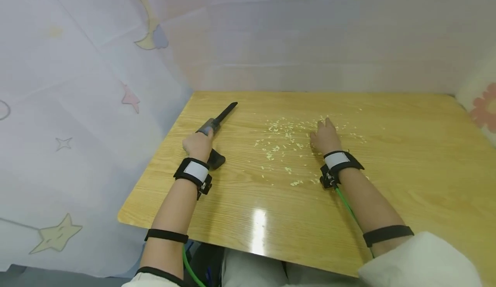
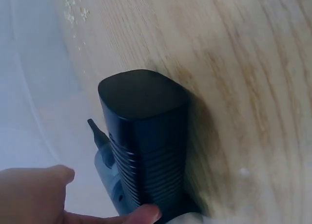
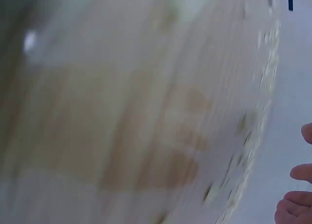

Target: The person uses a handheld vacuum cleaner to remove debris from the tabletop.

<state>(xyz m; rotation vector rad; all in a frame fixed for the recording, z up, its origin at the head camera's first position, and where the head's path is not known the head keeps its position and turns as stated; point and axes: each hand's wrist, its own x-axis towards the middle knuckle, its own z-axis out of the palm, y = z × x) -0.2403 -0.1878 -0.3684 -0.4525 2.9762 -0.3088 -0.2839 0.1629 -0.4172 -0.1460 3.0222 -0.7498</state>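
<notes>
A grey and black handheld vacuum cleaner (image 1: 217, 122) with a long narrow nozzle lies at the left part of the table. Its ribbed black handle (image 2: 146, 131) fills the middle of the left wrist view. My left hand (image 1: 198, 145) grips the cleaner's body near the handle, a fingertip against the handle's base; most of that grip is hidden. Scattered pale crumbs (image 1: 276, 148) spread over the middle of the table. Above their right side, my right hand (image 1: 325, 138) holds nothing, its fingers loosely apart; in the right wrist view its fingers (image 3: 302, 173) show at the edge.
The wooden table (image 1: 240, 218) meets a pale cloth backdrop (image 1: 310, 41) behind and on the left. Straps and small cameras sit on both wrists, and a green cable (image 1: 345, 203) runs along the right forearm.
</notes>
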